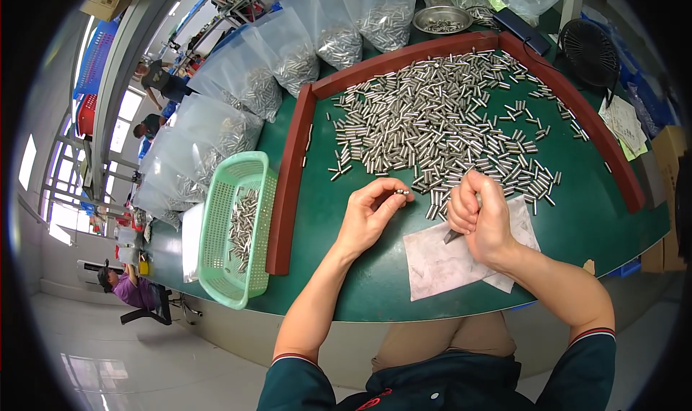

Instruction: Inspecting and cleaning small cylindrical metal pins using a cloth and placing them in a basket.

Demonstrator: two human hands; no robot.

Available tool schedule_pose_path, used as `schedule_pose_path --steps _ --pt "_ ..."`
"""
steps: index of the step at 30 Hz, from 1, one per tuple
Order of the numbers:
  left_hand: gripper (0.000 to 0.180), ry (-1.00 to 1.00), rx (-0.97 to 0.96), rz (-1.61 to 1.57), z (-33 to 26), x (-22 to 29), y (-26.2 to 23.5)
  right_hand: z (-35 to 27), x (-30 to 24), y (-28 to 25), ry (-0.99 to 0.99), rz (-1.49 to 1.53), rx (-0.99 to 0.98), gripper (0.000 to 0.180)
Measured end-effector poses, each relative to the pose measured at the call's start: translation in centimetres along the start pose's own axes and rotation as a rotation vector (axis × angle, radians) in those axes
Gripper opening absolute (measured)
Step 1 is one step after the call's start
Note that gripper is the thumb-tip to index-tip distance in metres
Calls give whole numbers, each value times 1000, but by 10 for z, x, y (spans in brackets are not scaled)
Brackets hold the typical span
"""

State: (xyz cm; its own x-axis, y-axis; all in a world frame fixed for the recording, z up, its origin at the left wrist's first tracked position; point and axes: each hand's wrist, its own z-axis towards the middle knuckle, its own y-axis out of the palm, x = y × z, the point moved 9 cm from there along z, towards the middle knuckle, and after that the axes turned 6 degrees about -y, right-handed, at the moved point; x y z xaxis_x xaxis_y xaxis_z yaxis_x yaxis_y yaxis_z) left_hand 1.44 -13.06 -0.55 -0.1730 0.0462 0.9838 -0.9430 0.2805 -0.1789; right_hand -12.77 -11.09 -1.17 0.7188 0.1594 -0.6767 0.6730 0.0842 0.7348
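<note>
My left hand (369, 215) is closed, with thumb and fingertips pinching small metal pins (401, 192) just in front of the pile. How many pins it holds is hidden by the fingers. To its right, my right hand (481, 213) makes a fist around a dark, pointed tool (452, 236); only the tip shows below the fist, so its kind is unclear. Beneath that fist lies a stained white cloth or paper sheet (436, 267). A wide heap of short, shiny metal pins (425, 115) spreads over the green tabletop (346, 288) beyond both hands.
Dark red wooden rails (292, 188) border the heap. Left of them stands a light green plastic basket (259, 267) with more pins inside. Clear bags (288, 58) of pins line the back left, near a metal bowl (424, 28). A black fan (590, 51) stands at far right.
</note>
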Motion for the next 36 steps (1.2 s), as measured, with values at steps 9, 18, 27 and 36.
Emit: schedule_pose_path --steps 9,18,27,36 --pt "8 240 -100 683 -31 37 58 0 -2 4 -56 -44 -28 38" --pt "9 190 -50 699 -32 35 60 -7 -6 3 -156 19 -36 37" --pt "9 191 -33 729 -33 34 60 -6 -7 5 -178 -29 -42 38" --pt "9 165 -19 737 -34 35 60 -7 -6 5 -173 -50 -40 37"
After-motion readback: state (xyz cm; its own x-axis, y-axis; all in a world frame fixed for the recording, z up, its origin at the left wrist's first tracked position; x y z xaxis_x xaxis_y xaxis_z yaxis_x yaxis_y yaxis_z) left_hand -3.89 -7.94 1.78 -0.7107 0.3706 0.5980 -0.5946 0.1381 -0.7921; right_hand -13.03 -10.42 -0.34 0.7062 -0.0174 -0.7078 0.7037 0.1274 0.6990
